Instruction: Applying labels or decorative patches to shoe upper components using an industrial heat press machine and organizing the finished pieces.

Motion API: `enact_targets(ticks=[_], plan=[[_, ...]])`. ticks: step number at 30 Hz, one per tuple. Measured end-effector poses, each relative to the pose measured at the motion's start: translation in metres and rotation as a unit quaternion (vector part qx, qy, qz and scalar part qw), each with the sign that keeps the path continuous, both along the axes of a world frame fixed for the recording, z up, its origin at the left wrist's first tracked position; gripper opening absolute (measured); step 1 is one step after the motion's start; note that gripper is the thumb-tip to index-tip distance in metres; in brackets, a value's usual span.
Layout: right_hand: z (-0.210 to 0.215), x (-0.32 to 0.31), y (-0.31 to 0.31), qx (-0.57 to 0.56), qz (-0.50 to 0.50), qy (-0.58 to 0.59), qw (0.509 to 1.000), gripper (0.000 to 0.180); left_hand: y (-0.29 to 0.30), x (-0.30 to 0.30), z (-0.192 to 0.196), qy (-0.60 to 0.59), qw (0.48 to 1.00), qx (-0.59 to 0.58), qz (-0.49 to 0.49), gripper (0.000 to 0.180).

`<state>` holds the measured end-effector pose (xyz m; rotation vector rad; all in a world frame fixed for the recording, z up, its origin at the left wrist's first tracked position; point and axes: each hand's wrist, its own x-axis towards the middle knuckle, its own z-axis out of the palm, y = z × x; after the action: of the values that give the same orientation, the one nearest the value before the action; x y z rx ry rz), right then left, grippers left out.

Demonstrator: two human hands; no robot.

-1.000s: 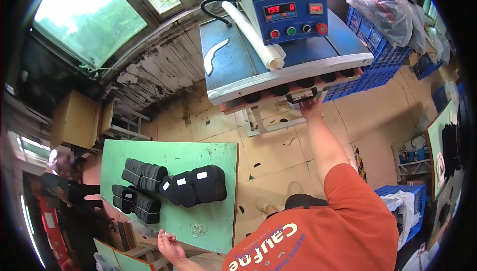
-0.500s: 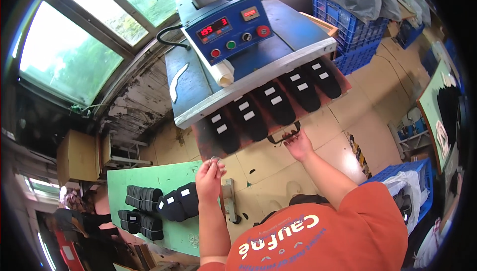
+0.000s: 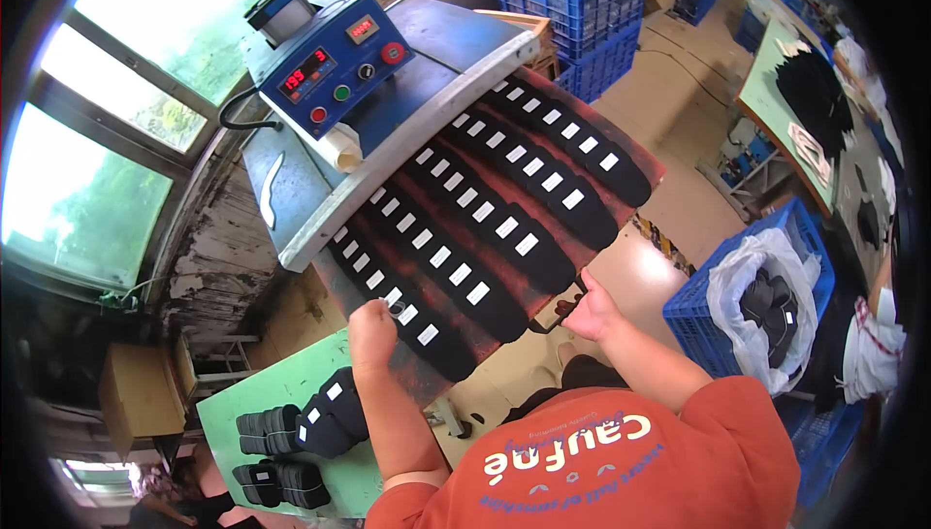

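Going by the tray (image 3: 417,377): to its left, table (image 3: 262,391) with black bundles (image 3: 301,483); over its far end, blue press (image 3: 335,83). My left hand (image 3: 372,333) curls closed at its left edge, contents unclear. Labelled black pads (image 3: 548,262) lie on it in rows. Right hand (image 3: 592,312): fingers at its near-edge handle (image 3: 540,328), thumb apart; can't tell grip. Looks like the tray-out step; next move calls for steady handle control.

Left hand (image 3: 372,337) curled — right hand (image 3: 593,312) reaching forward

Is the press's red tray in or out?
Out: the red tray juts from under the blue press, exposing five rows of black pieces with white labels.
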<state>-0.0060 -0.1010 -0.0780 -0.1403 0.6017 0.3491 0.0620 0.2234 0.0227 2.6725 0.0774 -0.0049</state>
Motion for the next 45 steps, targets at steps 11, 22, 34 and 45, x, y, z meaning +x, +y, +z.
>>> enact_targets(ticks=[11, 22, 34, 45], plan=[[-0.022, -0.061, -0.017, -0.089, -0.034, 0.185, 0.978, 0.030, -0.054, 0.050, -0.010, 0.118, 0.805, -0.577, -0.064, 0.016], [-0.030, -0.056, -0.019, -0.263, -0.002, 0.027, 0.964, 0.060, -0.177, 0.086, -0.046, 0.092, 0.992, -0.004, -0.090, 0.046], [0.030, -0.056, -0.041, -0.519, -0.053, 0.064, 0.851, 0.052, -0.225, 0.026, -0.012, 0.310, 0.867, -0.189, -0.341, 0.040], [0.036, 0.037, -0.097, -0.833, 0.154, -0.260, 0.464, 0.049, -0.197, 0.263, -0.109, -0.132, 0.972, -0.034, 0.193, 0.041]])
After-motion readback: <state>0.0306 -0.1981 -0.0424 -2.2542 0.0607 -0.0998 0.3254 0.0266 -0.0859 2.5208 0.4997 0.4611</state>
